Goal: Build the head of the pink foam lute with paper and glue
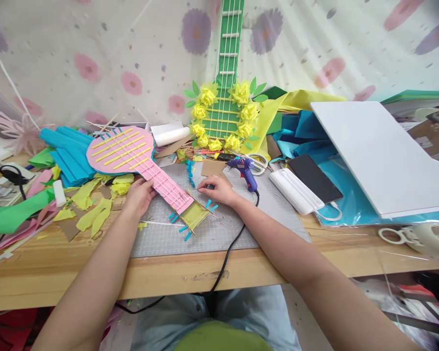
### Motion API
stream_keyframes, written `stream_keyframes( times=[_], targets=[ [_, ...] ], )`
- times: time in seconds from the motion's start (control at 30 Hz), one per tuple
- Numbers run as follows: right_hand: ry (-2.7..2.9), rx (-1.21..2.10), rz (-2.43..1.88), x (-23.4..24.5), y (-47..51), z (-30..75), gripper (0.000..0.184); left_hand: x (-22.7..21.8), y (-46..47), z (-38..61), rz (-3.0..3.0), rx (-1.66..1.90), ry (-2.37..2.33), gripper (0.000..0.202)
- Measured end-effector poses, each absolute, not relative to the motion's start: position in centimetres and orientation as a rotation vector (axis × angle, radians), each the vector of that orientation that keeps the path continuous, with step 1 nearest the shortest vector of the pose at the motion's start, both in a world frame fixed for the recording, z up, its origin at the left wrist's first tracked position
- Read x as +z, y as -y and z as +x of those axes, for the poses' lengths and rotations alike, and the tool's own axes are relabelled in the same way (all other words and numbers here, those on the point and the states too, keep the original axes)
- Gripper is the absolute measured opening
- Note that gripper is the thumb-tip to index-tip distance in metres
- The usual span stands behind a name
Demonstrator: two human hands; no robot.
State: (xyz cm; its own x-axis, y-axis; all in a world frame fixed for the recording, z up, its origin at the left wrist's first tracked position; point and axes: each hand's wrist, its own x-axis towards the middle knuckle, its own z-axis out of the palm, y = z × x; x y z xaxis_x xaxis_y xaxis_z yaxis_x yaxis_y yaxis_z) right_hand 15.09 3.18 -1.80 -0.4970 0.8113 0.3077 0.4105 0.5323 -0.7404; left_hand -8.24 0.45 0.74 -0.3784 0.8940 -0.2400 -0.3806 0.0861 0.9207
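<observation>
— Landmark item?
— Pink guitar (149, 169), one, yellow-barred, aslant, neck over a grey cutting mat (146, 243).
— Hands?
— Left hand (139, 196): holding its neck. Right hand (218, 190): right of the neck, fingers together; contents unclear.
— Surrounding stock?
— Green guitar (223, 117), yellow-flowered: upright behind it. Glue gun (246, 170), purple: right of it. Blue paper (68, 153): left of its body. White board (378, 156): well to its right.

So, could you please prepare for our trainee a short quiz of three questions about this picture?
1. True or false: the left hand touches the pink guitar.
2. Which colour are the flowers on the green guitar? A) red B) yellow C) white
3. Fill in: the black cord comes from the handle of the purple ____.

Key: 1. True. 2. B. 3. Glue gun.
</observation>
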Motion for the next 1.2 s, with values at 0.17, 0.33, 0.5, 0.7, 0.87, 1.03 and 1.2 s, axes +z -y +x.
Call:
stream_keyframes(
  times=[0.17, 0.33, 0.5, 0.7, 0.87, 1.03, 1.2],
  targets=[
    [2.121, 0.779, -1.019, -1.6, -3.1, 15.2, 0.009, 1.0, -0.4, -7.9, 0.619, 1.604, -1.325, 0.011],
    [2.085, 0.737, -1.052, -1.4, -3.0, 15.3, 0.009, 1.3, -0.7, -8.6, 0.720, 1.723, -1.347, 0.010],
    [2.065, 0.735, -1.053, -1.5, -3.1, 15.3, 0.009, 2.0, -1.2, -8.8, 0.842, 1.761, -1.315, 0.015],
    [2.024, 0.730, -1.056, -1.8, -3.1, 15.4, 0.008, 3.6, -2.4, -7.7, 0.965, 1.686, -1.307, 0.017],
    [1.983, 0.707, -1.082, -1.9, -3.1, 15.6, 0.009, 4.1, -3.7, -6.5, 1.065, 1.593, -1.269, 0.024],
    [2.043, 0.757, -0.990, -1.9, -3.1, 15.5, 0.008, 3.7, -4.9, -6.1, 1.052, 1.509, -1.257, 0.026],
    [2.083, 0.875, -0.890, -1.8, -2.9, 15.5, 0.008, 2.8, -5.2, -6.1, 1.009, 1.441, -1.248, 0.022]
  ],
)
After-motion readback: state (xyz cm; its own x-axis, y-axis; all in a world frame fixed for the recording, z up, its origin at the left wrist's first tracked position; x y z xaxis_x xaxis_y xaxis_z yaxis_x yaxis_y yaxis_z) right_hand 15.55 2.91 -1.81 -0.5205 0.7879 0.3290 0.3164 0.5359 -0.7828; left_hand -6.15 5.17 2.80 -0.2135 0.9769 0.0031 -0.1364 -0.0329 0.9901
